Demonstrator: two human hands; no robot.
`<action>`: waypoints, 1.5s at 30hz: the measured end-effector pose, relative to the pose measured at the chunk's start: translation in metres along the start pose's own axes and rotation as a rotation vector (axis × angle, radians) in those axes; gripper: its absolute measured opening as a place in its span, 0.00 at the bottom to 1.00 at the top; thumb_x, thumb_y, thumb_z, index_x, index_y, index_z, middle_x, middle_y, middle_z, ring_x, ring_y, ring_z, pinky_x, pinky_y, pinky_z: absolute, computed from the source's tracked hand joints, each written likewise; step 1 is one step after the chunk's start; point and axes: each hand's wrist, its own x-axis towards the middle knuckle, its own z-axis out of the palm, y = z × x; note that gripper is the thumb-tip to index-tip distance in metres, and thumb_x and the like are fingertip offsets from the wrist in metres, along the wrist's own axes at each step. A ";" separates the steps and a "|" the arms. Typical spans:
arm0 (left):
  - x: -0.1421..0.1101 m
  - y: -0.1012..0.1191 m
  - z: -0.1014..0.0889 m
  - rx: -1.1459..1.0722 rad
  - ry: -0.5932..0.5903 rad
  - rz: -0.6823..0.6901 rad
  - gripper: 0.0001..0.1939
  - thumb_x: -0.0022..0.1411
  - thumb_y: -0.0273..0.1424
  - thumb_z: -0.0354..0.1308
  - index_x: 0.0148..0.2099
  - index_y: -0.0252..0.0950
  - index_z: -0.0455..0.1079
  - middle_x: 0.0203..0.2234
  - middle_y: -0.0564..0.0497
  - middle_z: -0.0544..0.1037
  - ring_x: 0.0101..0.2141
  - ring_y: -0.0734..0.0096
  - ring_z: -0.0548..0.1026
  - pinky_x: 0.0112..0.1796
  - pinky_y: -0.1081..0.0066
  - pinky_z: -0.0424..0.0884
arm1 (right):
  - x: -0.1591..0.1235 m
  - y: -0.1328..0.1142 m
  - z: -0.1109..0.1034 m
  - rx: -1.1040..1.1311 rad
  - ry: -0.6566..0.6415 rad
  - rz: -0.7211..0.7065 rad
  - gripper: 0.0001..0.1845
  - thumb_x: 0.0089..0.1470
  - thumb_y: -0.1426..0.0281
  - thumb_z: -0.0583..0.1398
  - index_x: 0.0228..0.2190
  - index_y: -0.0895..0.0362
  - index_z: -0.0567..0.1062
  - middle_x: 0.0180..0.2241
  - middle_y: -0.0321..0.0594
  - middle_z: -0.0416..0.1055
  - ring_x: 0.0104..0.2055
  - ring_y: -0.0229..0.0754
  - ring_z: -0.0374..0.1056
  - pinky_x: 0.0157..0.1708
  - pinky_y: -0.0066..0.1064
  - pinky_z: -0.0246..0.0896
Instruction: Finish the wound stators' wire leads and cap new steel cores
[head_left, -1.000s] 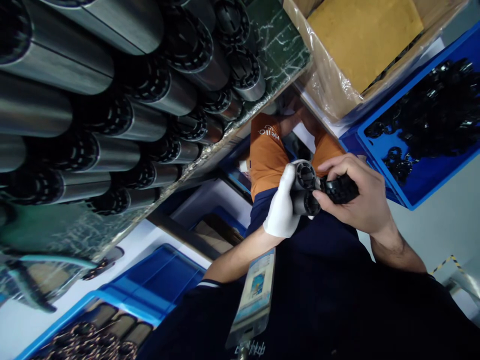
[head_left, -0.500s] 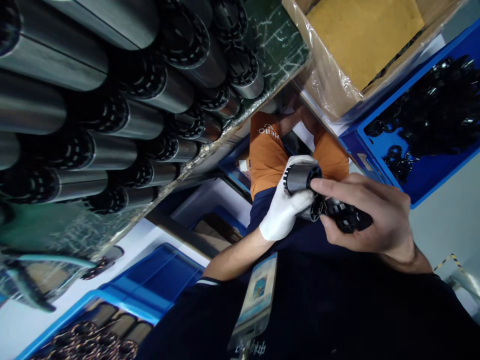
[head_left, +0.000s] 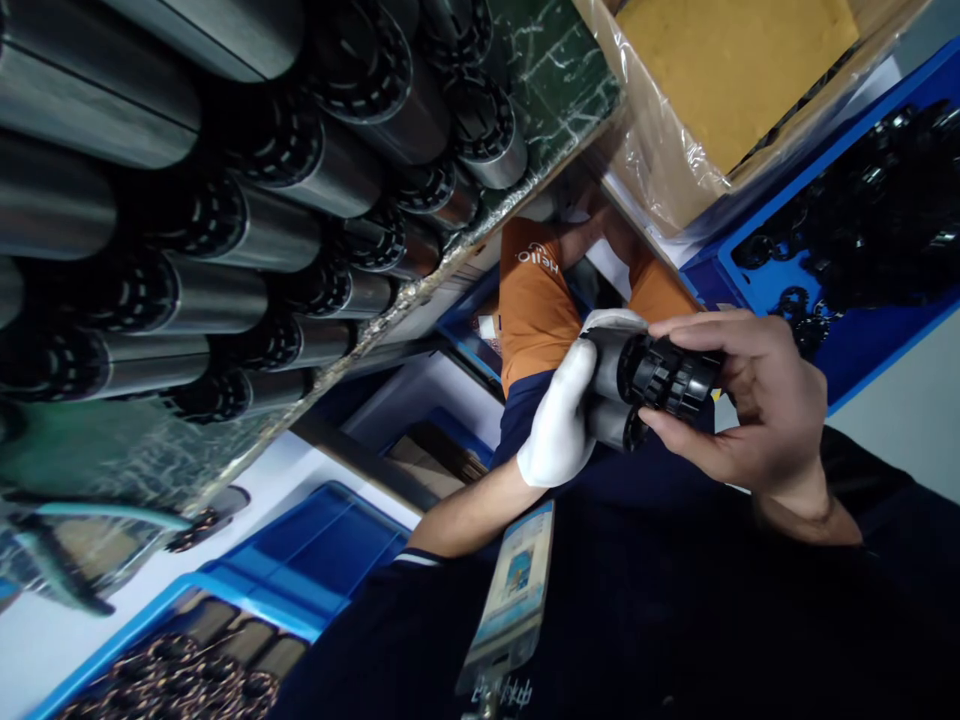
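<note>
My left hand (head_left: 556,425), in a white glove, is closed around two grey metal cylinders. The upper metal cylinder (head_left: 606,362) lies beside the lower metal cylinder (head_left: 609,424), whose open end shows a dark slotted rim. In my bare right hand (head_left: 776,415), thumb and fingers grip black slotted plastic rings (head_left: 673,378), which look stacked; how many I cannot tell. The stack's left end meets the upper cylinder's end, lined up with it. Whether a ring sits inside the cylinder is hidden.
Many metal cylinders with black slotted ends (head_left: 217,215) stand on the green bench (head_left: 555,75) at left. A blue bin (head_left: 862,350) of black parts is at right, beside a plastic-lined carton (head_left: 675,180). Lower left are pliers (head_left: 56,565) and a blue crate (head_left: 255,590) with copper-wound parts.
My right hand has brought the black rings up and left against the upper cylinder's end. Its index finger, earlier at that opening, now rests on the rings. The cylinders have turned slightly.
</note>
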 end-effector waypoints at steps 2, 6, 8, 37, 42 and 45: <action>0.001 0.001 -0.002 0.016 -0.015 0.021 0.24 0.71 0.59 0.66 0.53 0.48 0.85 0.51 0.46 0.86 0.62 0.46 0.81 0.73 0.49 0.75 | 0.000 0.001 -0.001 -0.029 0.007 -0.031 0.34 0.57 0.69 0.76 0.62 0.39 0.80 0.56 0.43 0.84 0.55 0.64 0.83 0.54 0.61 0.86; 0.000 -0.004 -0.013 0.129 -0.048 0.106 0.23 0.76 0.57 0.62 0.55 0.48 0.85 0.55 0.46 0.85 0.65 0.45 0.79 0.76 0.47 0.70 | 0.005 0.001 -0.003 -0.077 -0.012 -0.052 0.30 0.57 0.70 0.76 0.60 0.42 0.83 0.52 0.45 0.84 0.50 0.61 0.83 0.52 0.58 0.86; 0.000 -0.005 -0.017 0.172 -0.088 0.130 0.23 0.78 0.56 0.61 0.57 0.46 0.84 0.56 0.46 0.84 0.66 0.47 0.78 0.76 0.49 0.68 | 0.006 0.000 -0.005 -0.060 -0.014 -0.040 0.29 0.57 0.70 0.76 0.59 0.42 0.83 0.51 0.44 0.84 0.50 0.60 0.83 0.52 0.58 0.86; 0.004 0.027 0.019 -0.141 0.181 0.118 0.29 0.72 0.64 0.63 0.53 0.44 0.77 0.48 0.46 0.84 0.60 0.49 0.83 0.65 0.51 0.78 | -0.005 0.007 0.045 0.189 0.224 -0.167 0.27 0.59 0.61 0.80 0.54 0.46 0.78 0.51 0.43 0.87 0.46 0.53 0.84 0.42 0.50 0.85; 0.005 0.029 0.018 -0.127 0.257 0.214 0.21 0.73 0.57 0.65 0.49 0.47 0.83 0.50 0.49 0.82 0.58 0.54 0.81 0.71 0.52 0.72 | -0.011 0.009 0.047 0.173 0.170 -0.094 0.25 0.64 0.62 0.75 0.60 0.48 0.82 0.56 0.44 0.85 0.54 0.53 0.84 0.52 0.50 0.86; 0.005 0.029 0.015 -0.111 0.237 0.262 0.21 0.73 0.57 0.66 0.49 0.46 0.85 0.44 0.48 0.81 0.53 0.54 0.82 0.69 0.52 0.74 | -0.012 0.010 0.043 0.115 0.164 -0.113 0.25 0.61 0.62 0.77 0.58 0.51 0.86 0.53 0.44 0.86 0.51 0.51 0.85 0.50 0.46 0.87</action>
